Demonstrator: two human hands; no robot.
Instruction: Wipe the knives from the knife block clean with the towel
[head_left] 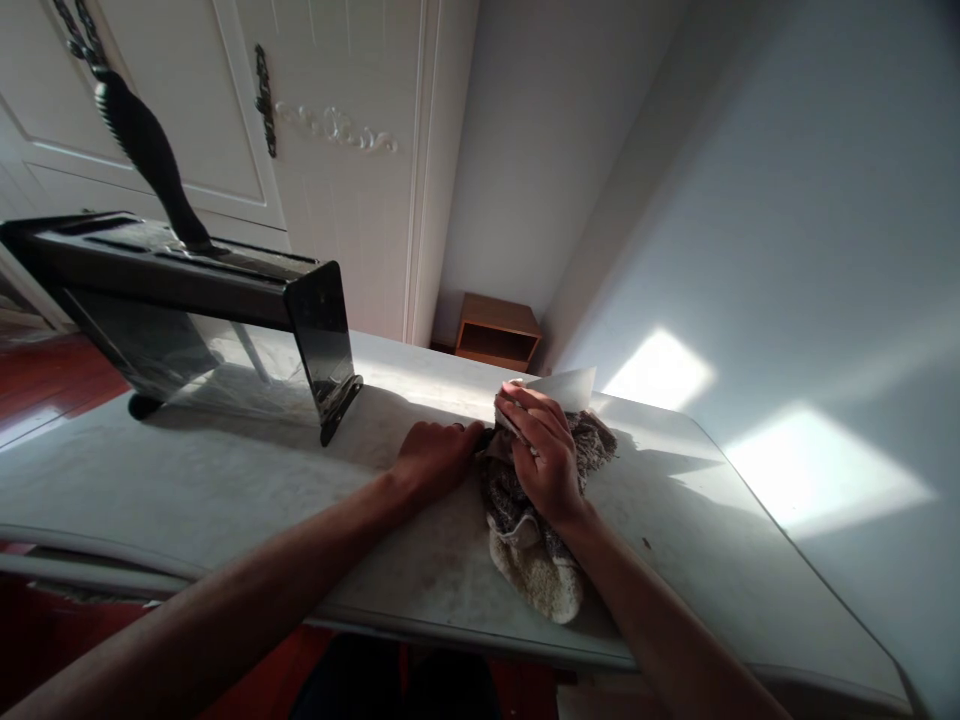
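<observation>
My left hand (439, 455) is closed round the dark handle of a knife, of which little shows. A broad, pale blade (574, 387) sticks out beyond my right hand (544, 450). The right fingers are bent over a bunched brown and white cloth (536, 580), pressing it around the knife. The cloth's lower end lies on the white tabletop (420, 575). Left of my hands stands a black knife block (319, 340) with clear sides. One black ribbed handle (146, 150) rises from its top.
White cupboard doors (345, 220) stand behind the table on the left. A small brown wooden shelf box (499, 318) is beyond the far edge. A pale wall (810, 260) with patches of sunlight runs along the right. The floor (60, 375) is red.
</observation>
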